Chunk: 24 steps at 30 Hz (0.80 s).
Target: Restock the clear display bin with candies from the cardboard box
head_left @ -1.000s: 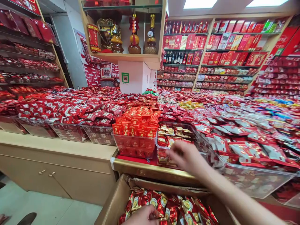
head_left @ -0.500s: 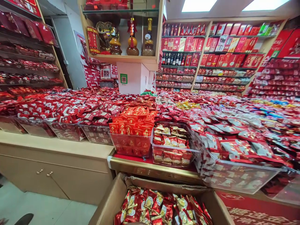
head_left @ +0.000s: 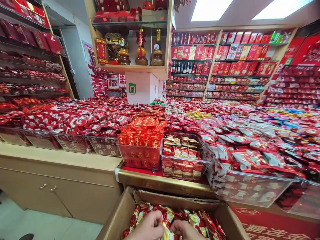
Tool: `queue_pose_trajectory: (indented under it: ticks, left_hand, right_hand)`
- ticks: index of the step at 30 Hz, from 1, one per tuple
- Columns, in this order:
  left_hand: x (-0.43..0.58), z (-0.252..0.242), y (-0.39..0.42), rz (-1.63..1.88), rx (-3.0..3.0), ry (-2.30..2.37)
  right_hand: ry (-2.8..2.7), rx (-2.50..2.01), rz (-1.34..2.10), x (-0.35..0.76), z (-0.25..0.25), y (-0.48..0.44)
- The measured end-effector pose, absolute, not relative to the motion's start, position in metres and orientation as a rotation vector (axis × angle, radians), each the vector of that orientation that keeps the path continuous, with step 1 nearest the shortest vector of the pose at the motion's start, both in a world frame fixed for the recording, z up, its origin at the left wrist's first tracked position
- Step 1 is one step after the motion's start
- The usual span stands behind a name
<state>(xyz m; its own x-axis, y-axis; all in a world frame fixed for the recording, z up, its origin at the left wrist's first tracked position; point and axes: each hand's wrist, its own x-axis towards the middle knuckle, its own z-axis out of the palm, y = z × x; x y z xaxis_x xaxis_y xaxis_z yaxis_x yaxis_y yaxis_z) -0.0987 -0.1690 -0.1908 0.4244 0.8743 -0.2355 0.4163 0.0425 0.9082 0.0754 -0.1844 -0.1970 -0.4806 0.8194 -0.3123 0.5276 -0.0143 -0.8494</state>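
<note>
An open cardboard box [head_left: 227, 216] at the bottom of the head view holds many red and gold candy packets [head_left: 197, 218] with a pale round print. Over them, my left hand [head_left: 149, 226] has its fingers pinched together at the left side of one candy packet [head_left: 167, 234]. On that packet's other side, my right hand [head_left: 186, 229] is closed, its fingertips curled against the wrapper. The lower part of both hands and of the packet is cut off by the frame's edge.
Behind the box, a gold-edged counter [head_left: 162, 181] carries a clear bin of red packets [head_left: 140, 155], a bin of red and gold packets [head_left: 183, 160] and a large bin of white and red packets [head_left: 252, 180]. A display cabinet [head_left: 130, 68] hangs above.
Both my hands have come into view over the box and closed on a candy packet. The view has tilted up slightly, so the shelves and bins sit a little lower in the picture.
</note>
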Motion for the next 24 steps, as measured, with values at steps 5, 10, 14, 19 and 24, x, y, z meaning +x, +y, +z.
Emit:
queue_pose_trajectory:
  ticks: [5, 10, 14, 19, 24]
  left_hand:
    - [-0.095, -0.178, -0.172, 0.780, 1.235, 0.927]
    - [-0.091, -0.172, -0.172, 0.810, 1.242, 0.963]
    - [-0.088, -0.166, -0.173, 0.879, 1.206, 1.080]
    - [-0.085, -0.158, -0.176, 0.866, 0.981, 1.025]
    - [-0.084, -0.157, -0.176, 0.892, 1.048, 1.076]
  right_hand:
    - [-1.412, -1.233, 1.709, 0.068, -0.188, -0.183]
    - [-1.293, -1.063, 1.685, 0.070, -0.165, -0.185]
    - [-1.305, -1.123, 1.579, 0.074, -0.152, -0.187]
    - [-1.068, -1.079, 1.689, 0.074, -0.154, -0.189]
    - [-1.074, -1.053, 1.665, 0.072, -0.158, -0.187]
